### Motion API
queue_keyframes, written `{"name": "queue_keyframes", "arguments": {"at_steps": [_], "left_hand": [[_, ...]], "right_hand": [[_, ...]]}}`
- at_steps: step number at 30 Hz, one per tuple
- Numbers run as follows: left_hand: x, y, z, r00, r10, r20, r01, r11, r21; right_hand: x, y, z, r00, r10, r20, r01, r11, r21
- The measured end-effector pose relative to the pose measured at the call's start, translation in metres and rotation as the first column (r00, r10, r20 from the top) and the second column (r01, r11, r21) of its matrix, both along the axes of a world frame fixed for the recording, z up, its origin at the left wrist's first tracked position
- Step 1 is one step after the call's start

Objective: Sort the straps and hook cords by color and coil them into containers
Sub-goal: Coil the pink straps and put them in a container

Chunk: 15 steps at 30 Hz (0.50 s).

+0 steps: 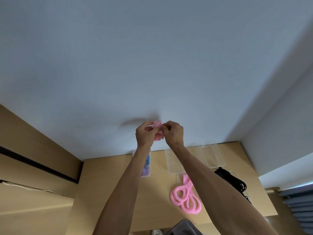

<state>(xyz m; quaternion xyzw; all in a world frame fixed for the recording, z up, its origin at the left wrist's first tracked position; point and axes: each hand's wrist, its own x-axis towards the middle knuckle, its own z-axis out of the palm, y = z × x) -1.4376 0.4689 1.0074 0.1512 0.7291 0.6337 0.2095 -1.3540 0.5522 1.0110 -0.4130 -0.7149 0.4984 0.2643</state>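
Both hands raised above the far edge of the table [118, 175], in front of the wall. Left hand [145, 134] and right hand [173, 133] each pinch one pink strap [158, 131], bunched between them; grip clenched on it from both sides.

Key relation: the empty clear container [175, 162] lies directly below the right hand, nearer it than the left. Loose pink coil [185, 196] nearer the table's front edge.

Strap's long axis unreadable: wadded, mostly hidden by fingers. Left container [147, 165] partly hidden behind the left forearm.
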Motion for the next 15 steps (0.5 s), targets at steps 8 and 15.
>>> {"name": "queue_keyframes", "arguments": {"at_steps": [8,15], "left_hand": [[-0.025,-0.007,-0.005,0.963,-0.255,0.086,0.254,0.967,0.022],[-0.015,-0.003,-0.031,0.892,-0.105,0.441,0.068,0.993,0.099]], "right_hand": [[0.000,0.010,-0.006,0.989,0.147,-0.024,-0.149,0.977,-0.150],[-0.001,0.001,-0.029,0.988,-0.021,-0.151,-0.039,0.922,-0.386]]}}
